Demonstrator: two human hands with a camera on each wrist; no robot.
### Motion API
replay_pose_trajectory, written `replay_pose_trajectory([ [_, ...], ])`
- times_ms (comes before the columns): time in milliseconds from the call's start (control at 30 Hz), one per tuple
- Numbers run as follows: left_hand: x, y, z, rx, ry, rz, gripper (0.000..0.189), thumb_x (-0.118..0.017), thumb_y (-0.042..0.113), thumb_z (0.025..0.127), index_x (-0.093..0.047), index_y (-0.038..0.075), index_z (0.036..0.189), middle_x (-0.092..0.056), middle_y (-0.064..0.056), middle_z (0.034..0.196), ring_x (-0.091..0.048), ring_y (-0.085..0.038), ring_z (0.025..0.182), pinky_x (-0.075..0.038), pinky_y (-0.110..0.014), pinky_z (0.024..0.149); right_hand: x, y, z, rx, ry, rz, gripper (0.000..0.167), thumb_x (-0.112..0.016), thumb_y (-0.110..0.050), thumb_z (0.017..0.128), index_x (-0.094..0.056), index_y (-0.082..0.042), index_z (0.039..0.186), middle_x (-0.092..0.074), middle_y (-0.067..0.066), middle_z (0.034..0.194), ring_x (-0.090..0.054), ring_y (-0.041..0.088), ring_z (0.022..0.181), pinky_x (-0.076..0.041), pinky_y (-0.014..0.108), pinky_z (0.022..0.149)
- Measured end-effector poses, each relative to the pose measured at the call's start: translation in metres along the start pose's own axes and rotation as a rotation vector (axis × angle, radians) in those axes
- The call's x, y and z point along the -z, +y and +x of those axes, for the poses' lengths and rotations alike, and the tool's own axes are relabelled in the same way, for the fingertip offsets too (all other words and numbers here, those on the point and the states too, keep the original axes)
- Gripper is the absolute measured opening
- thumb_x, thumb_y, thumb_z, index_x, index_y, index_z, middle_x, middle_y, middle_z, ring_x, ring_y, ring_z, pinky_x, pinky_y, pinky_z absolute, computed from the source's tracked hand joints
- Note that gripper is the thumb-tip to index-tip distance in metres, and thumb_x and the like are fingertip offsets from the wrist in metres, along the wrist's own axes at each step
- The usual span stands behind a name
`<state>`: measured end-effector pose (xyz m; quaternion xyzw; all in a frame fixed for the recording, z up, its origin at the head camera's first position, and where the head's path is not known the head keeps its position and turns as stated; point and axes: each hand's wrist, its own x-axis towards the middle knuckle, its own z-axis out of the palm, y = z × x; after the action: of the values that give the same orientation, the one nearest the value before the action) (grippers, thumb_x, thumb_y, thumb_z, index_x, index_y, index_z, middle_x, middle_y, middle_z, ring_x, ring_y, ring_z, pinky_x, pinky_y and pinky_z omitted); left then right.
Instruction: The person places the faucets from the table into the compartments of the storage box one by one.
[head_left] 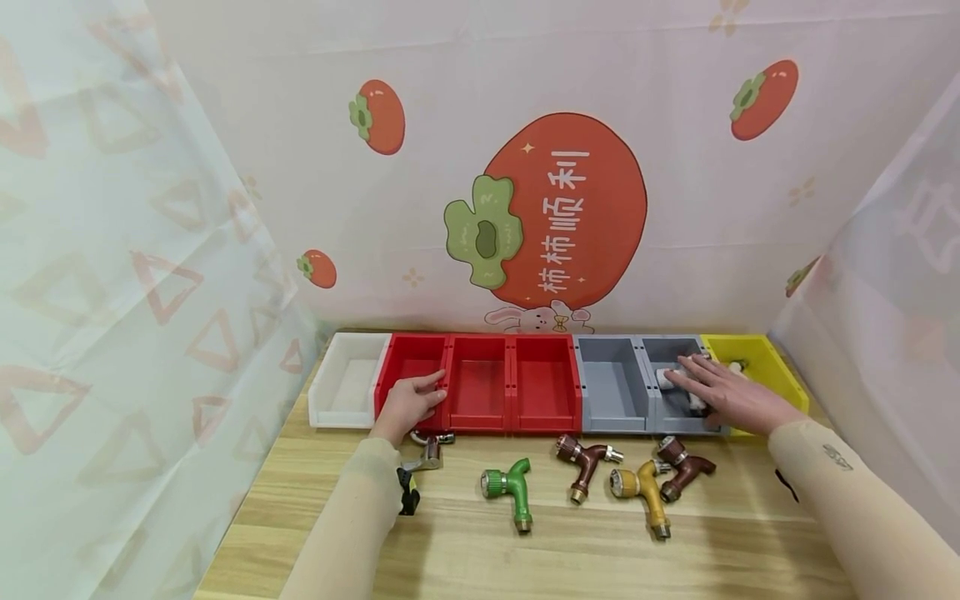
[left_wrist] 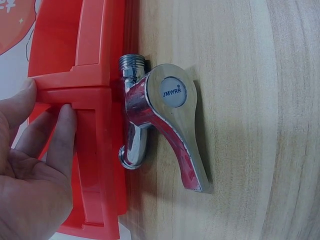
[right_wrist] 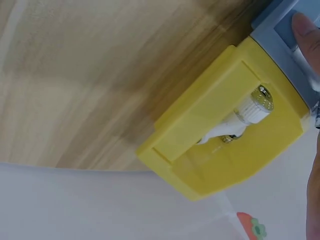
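My left hand [head_left: 408, 407] reaches over the leftmost red bin [head_left: 420, 354], its fingertips at the divider beside the middle red bin. In the left wrist view, a chrome faucet [left_wrist: 165, 100] with a lever handle lies just in front of that bin, below the hand. My right hand [head_left: 723, 392] reaches into the right grey bin [head_left: 671, 343], fingers extended over a white faucet [head_left: 697, 406] that they partly hide. The thumb [right_wrist: 307, 37] shows over the grey bin in the right wrist view. Another white faucet [right_wrist: 232, 122] lies in the yellow bin [right_wrist: 200, 117].
A green faucet [head_left: 517, 492], a brown faucet [head_left: 581, 467], a yellow faucet [head_left: 645, 492] and a second brown faucet [head_left: 684, 468] lie before the bins. A white bin [head_left: 318, 400] ends the row at left. A printed cloth [head_left: 420, 208] hangs behind.
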<state>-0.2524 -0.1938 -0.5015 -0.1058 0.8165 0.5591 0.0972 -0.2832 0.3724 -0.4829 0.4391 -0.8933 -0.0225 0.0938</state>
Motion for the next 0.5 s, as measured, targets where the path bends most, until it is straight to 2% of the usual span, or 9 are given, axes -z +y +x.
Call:
replay_pose_trajectory([
  [167, 0.001, -0.002, 0.002, 0.000, -0.005, -0.009, 0.051, -0.071, 0.016, 0.098, -0.059, 0.027, 0.146, -0.057, -0.010, 0.147, -0.063, -0.026, 0.122, -0.058, -0.041, 0.095, -0.005, 0.001, -0.006, 0.008, 0.058, 0.000, 0.097, -0.094, -0.018, 0.065, -0.050, -0.006, 0.150, -0.053, 0.030, 0.144, -0.053, 0.052, 0.127, -0.052, 0.064, 0.095],
  [300, 0.002, -0.002, 0.003, 0.005, -0.007, -0.008, 0.051, -0.071, 0.018, 0.097, -0.059, 0.028, 0.146, -0.057, -0.010, 0.148, -0.063, -0.026, 0.122, -0.058, -0.040, 0.095, -0.007, 0.000, -0.011, -0.017, 0.067, 0.001, 0.089, -0.091, -0.020, 0.070, -0.052, -0.005, 0.148, -0.056, 0.029, 0.141, -0.055, 0.051, 0.125, -0.047, 0.065, 0.101],
  [400, 0.002, -0.002, 0.003, 0.002, -0.009, -0.007, 0.051, -0.071, 0.018, 0.098, -0.059, 0.028, 0.146, -0.057, -0.010, 0.148, -0.063, -0.026, 0.122, -0.058, -0.040, 0.095, -0.007, -0.002, -0.013, -0.059, 0.051, 0.009, 0.082, -0.089, -0.023, 0.074, -0.055, -0.002, 0.145, -0.054, 0.030, 0.143, -0.054, 0.051, 0.127, -0.032, 0.059, 0.117],
  [500, 0.001, -0.003, 0.002, 0.003, -0.006, -0.008, 0.051, -0.071, 0.018, 0.097, -0.059, 0.028, 0.146, -0.058, -0.010, 0.147, -0.063, -0.026, 0.121, -0.058, -0.040, 0.095, -0.007, -0.004, -0.015, -0.106, 0.016, 0.030, 0.075, -0.087, -0.027, 0.079, -0.057, -0.001, 0.143, -0.051, 0.030, 0.146, -0.050, 0.050, 0.131, -0.015, 0.051, 0.125],
])
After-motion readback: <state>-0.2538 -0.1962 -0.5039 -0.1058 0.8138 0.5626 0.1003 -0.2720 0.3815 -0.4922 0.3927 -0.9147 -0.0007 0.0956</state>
